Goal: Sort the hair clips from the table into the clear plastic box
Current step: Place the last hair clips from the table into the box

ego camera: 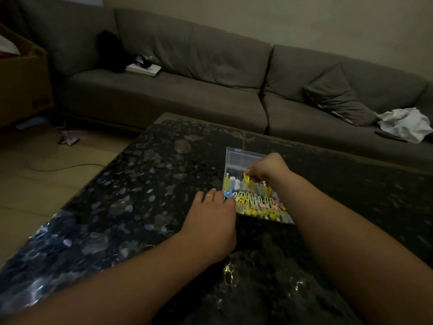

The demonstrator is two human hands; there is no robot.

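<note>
While the right hand (267, 168) hovers over the far half of the clear plastic compartment box (243, 158), its fingers curl down and pinch a bright yellow hair clip (246, 177), holding it just above the box's middle row. That box sits on the dark, speckled, glossy stone table (145, 184), out toward the middle of the top and nearer the far edge than the near one, with its transparent lid (241, 157) folded open on the far side. Down inside, the rows are packed with small hair clips (260, 204) in yellow, white, pink and blue, the nearest row lined with little yellow and pink shapes. Over on the left, the left hand (210, 219) lies palm down on the table with a thin gold ring (209, 196) on one finger, its fingertips right at the box's near-left corner beside a small blue clip (227, 193); whether those fingertips grip anything, I cannot tell, the light is too dim. Beyond the far edge of the table runs a long grey fabric sofa (187, 90), carrying a grey cushion (339, 99), a crumpled white cloth (405, 124) and a white book (143, 69).
</note>
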